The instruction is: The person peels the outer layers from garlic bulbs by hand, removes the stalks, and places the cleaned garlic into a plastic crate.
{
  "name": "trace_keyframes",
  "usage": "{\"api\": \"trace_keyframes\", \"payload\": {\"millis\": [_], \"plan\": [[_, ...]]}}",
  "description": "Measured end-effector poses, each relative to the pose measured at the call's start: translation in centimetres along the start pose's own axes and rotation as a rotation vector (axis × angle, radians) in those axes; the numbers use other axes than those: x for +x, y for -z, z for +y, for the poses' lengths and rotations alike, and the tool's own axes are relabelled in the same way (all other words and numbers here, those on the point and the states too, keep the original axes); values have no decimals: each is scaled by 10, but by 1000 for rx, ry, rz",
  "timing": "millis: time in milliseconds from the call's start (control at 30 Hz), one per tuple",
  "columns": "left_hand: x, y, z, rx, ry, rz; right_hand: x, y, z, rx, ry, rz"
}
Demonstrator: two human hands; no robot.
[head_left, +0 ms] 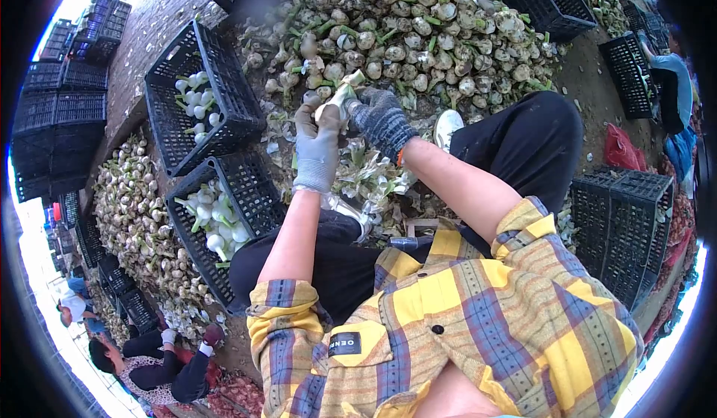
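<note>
A garlic bulb with a short green stem is held up in front of me, above the near edge of a big garlic heap. My left hand, in a light grey glove with soiled fingers, is closed around the bulb from the left. From the right, my right hand, in a dark speckled glove, has its fingers curled against the same bulb. Whether it also holds a small tool is hidden. Peeled skins litter the ground below both hands.
Soil-stained garlic is heaped ahead. Black crates with cleaned white bulbs stand at my left, beside another garlic pile. An upturned crate is at my right. Other people work nearby.
</note>
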State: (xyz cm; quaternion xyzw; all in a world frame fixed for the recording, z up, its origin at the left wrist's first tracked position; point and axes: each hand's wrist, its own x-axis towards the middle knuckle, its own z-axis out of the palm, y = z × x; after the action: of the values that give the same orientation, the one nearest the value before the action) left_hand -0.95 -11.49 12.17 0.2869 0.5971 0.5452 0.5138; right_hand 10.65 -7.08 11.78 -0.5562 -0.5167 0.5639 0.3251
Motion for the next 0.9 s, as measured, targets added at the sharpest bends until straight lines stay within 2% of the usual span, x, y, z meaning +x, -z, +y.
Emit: {"api": "trace_keyframes", "payload": {"millis": [33, 133, 167, 200, 267, 300, 400, 433, 533, 567, 667, 700, 733, 800, 900], "plan": [[-3, 0, 11, -55, 138, -29, 1, -2, 5, 107, -3, 0], [2, 12, 8, -269, 338, -147, 2, -6, 12, 315, -85, -11], [4, 15, 7, -249, 404, -159, 3, -6, 14, 350, -113, -15], [4, 14, 7, -198, 372, -110, 1, -6, 10, 384, -140, -19], [3, 7, 7, -96, 304, -14, 0, -2, 2, 146, -54, -3], [-2, 2, 10, 39, 156, 8, -2, 0, -2, 25, -15, 1], [-3, 4, 11, -138, 178, -62, -6, -5, -2, 325, -52, -16], [3, 10, 7, -297, 231, -164, -5, -4, 1, 445, -87, -66], [9, 21, 12, -519, 407, -328, -6, -3, 0, 881, -400, -100], [6, 20, 12, -541, 431, -296, -4, -3, 2, 844, -448, -87], [0, 7, 14, -200, 323, -96, 7, -5, 31, 293, -26, -21], [0, 5, 11, -41, 180, -71, 11, -8, 35, 297, -87, 38], [-1, 4, 8, 118, 37, -45, 5, -8, 22, 174, -14, 44], [0, 7, 9, -18, 165, -55, -8, -6, -1, -67, 137, 58], [3, 11, 14, -427, 286, -113, -9, -6, 2, 738, -209, -51]]}}
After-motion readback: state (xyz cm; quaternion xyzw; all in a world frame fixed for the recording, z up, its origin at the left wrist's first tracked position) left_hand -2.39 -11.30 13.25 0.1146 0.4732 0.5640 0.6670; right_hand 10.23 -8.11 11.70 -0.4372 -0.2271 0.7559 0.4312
